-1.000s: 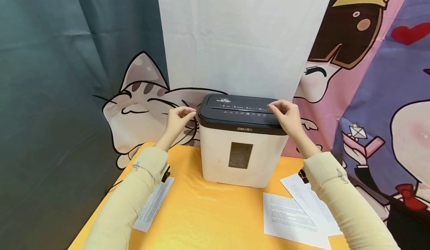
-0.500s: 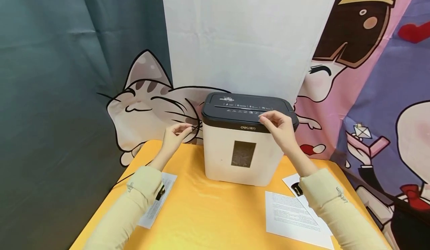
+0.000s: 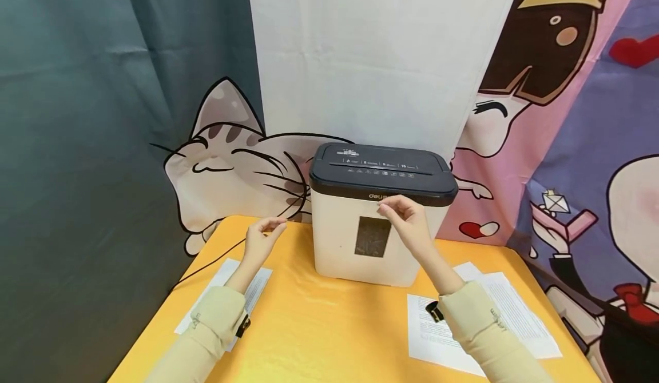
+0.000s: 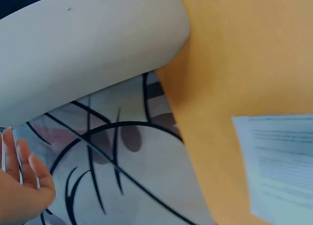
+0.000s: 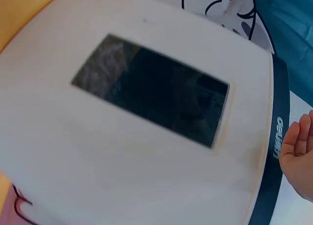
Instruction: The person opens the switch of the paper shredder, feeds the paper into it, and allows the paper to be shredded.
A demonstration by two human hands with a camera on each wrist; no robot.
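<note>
If lifted, shredder (image 3: 350, 207): probably heavy, rigid; grasp under lid (image 3: 355, 182).
Left hand (image 3: 260, 240): half-curled, empty.
Right hand (image 3: 412, 227): half-curled, empty.

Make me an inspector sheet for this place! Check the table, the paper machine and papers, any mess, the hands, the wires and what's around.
Surface: yellow table.
Job's things: shredder, white with a black lid, standing upright; printed papers on the left, overlapping papers on the right.
Clutter: nothing seen.
Hands: left hand left of the shredder, right hand in front of it; fingers loosely bent, nothing seen in either.
Cables: black wire near the table's left side; ends not clear.
Surroundings: green curtain on the left, white cloth and cartoon cat behind.
</note>
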